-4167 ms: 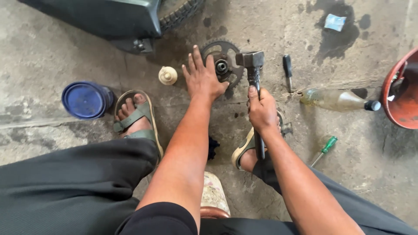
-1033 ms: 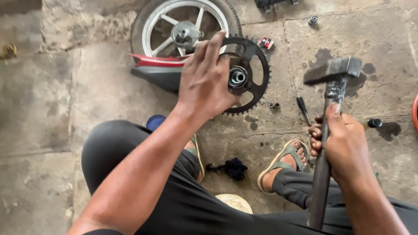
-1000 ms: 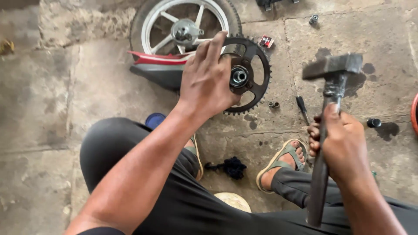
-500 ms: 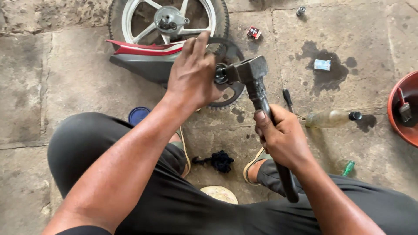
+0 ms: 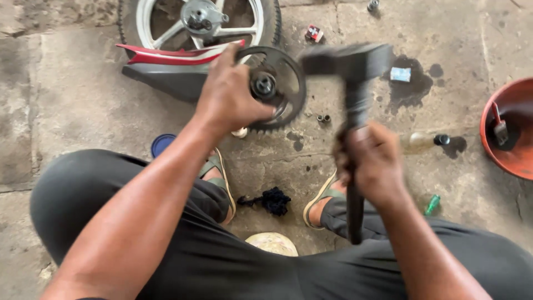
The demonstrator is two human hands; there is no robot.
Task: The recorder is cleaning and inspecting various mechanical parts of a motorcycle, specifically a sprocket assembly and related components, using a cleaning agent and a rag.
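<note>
While the left hand presses down on the dark round toothed metal sprocket, its fingers are bent over the left rim of this disc and the palm covers part of the teeth. The sprocket lies flat on the grey concrete floor, and its upper left edge touches the black and red plastic fender. Behind the fender lies the silver spoked wheel with black tyre, very near to the sprocket, so on that side almost no free room is left.

The right hand is closed tightly around the long dark handle of the heavy black hammer. The hammer head is blurred and stands above the floor, just to the right of the sprocket; I cannot tell whether it touches the rim.

To the right of the hammer the floor has more open space, up to the orange round plastic basin at the frame edge. A clear glass bottle with black cap lies near the right hand, and two small metal bushes lie just beside the lower right edge of the sprocket. Between the two sandalled feet rests a black crumpled rag, well apart from the sprocket.
</note>
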